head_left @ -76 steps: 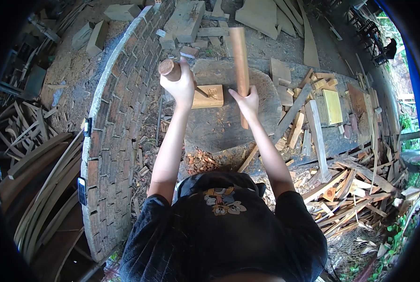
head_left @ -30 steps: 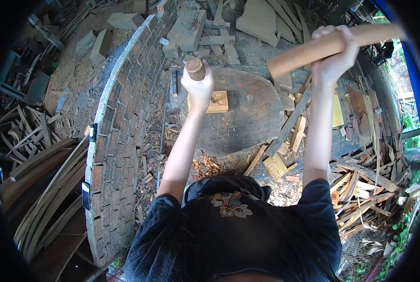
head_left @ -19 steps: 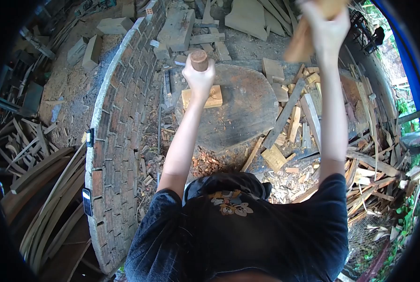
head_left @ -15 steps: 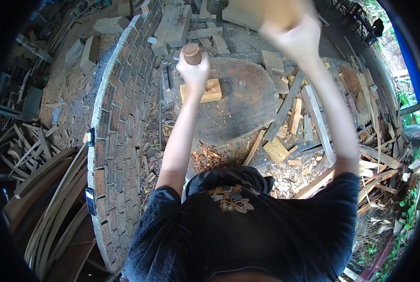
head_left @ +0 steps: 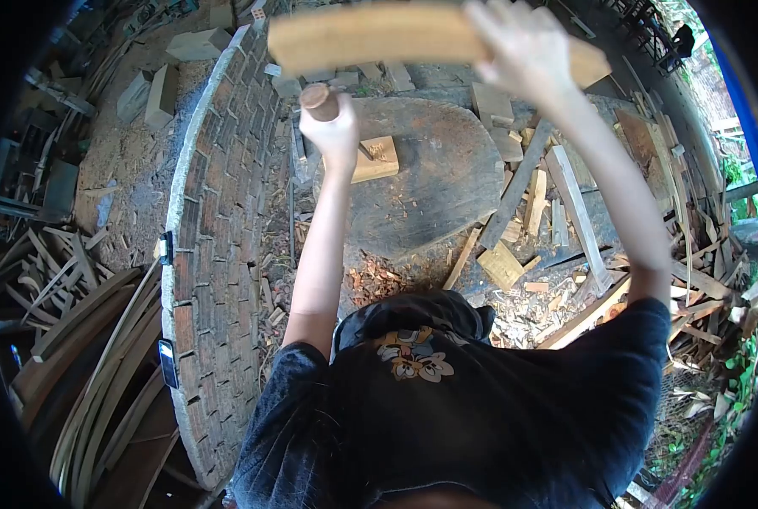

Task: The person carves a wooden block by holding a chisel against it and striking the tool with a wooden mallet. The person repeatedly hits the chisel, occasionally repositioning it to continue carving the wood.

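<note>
My left hand (head_left: 335, 134) is closed around the round wooden handle of a chisel (head_left: 319, 100). The chisel's thin dark blade slants down to a small pale wood block (head_left: 377, 161), where a carved hollow shows near the tip. That block lies on a broad round wooden stump (head_left: 430, 195) strewn with chips. Raised high at the top of the view, my right hand (head_left: 527, 55) grips a long thick piece of wood (head_left: 362, 38), slightly smeared by motion. It stretches leftward above the chisel handle, apart from it.
A curved brick wall (head_left: 213, 254) runs down the left, with a phone (head_left: 167, 363) on its edge. Wood offcuts (head_left: 574, 212) and planks lie right of the stump. Shavings (head_left: 379, 278) cover the ground before it. Long curved boards (head_left: 111, 373) are stacked beyond the wall.
The long piece of wood has swung into fuller view, now lying across the top. My left hand has shifted left with the chisel tilting, exposing its blade and more of the block.
</note>
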{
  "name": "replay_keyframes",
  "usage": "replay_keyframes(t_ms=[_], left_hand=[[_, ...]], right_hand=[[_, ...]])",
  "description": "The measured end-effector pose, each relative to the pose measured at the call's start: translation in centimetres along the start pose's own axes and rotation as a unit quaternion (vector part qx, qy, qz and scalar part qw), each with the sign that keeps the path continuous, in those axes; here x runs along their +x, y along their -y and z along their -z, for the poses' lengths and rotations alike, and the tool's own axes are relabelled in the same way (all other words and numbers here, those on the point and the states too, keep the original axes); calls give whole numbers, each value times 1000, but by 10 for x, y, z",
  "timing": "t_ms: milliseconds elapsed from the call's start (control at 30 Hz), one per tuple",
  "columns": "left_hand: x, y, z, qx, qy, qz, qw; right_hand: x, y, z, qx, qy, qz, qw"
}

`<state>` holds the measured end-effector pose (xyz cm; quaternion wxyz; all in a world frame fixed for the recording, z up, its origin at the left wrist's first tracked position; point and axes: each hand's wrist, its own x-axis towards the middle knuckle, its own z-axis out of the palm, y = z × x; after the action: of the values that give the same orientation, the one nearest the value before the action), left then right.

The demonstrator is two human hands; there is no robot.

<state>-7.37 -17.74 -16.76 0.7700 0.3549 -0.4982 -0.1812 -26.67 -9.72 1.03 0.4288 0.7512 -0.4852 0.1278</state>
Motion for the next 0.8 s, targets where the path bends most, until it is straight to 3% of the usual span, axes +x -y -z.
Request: replay_keyframes(t_ms=[67,100,133,200,233,267,300,333,400,467,500,533,567,600,633,667,700,733,800], left_hand=[[2,-7,1,8,-1,12,1000],[2,-7,2,-4,-1,21,1000],[2,-6,3,-16,0,31,999],[2,-7,1,6,-3,21,1000],[2,-10,0,25,10,20,999],[2,-12,0,43,22,18,999],[5,-11,-1,43,21,15,999],[6,-8,-1,26,15,28,999],[2,-8,-2,9,11,45,999],[4,-14,-4,12,3,21,1000],[5,-13,-5,26,9,25,999],[6,-12,-7,26,10,24,999],[6,-12,-10,38,15,20,999],[6,-13,-12,50,22,17,998],[5,-13,-13,53,32,23,998],[6,-13,-15,51,34,23,998],[5,-13,-17,35,31,17,999],[4,-13,-17,21,27,13,999],[3,-11,-13,37,34,28,998]], right_hand=[[16,-11,8,104,-205,-169,958],[23,-12,11,280,-296,-266,873],[26,-10,12,440,-369,-352,739],[29,12,5,643,-430,-394,495],[22,23,-5,589,-365,-411,592],[11,26,-24,372,-281,-279,840],[-3,21,-32,206,-149,-126,959],[-10,14,-31,22,-5,39,999],[5,-12,-26,-27,-96,-58,993],[21,-18,-15,123,-277,-264,915],[25,-20,-17,321,-365,-356,798],[28,-21,-20,495,-427,-425,626],[30,-12,-28,584,-484,-400,515],[26,3,-32,563,-454,-417,550],[16,8,-60,405,-457,-312,728],[-3,7,-65,238,-288,-200,906],[-9,5,-60,134,-156,-94,974],[-10,5,-52,27,-17,17,999],[6,-14,-27,7,0,-122,992]])
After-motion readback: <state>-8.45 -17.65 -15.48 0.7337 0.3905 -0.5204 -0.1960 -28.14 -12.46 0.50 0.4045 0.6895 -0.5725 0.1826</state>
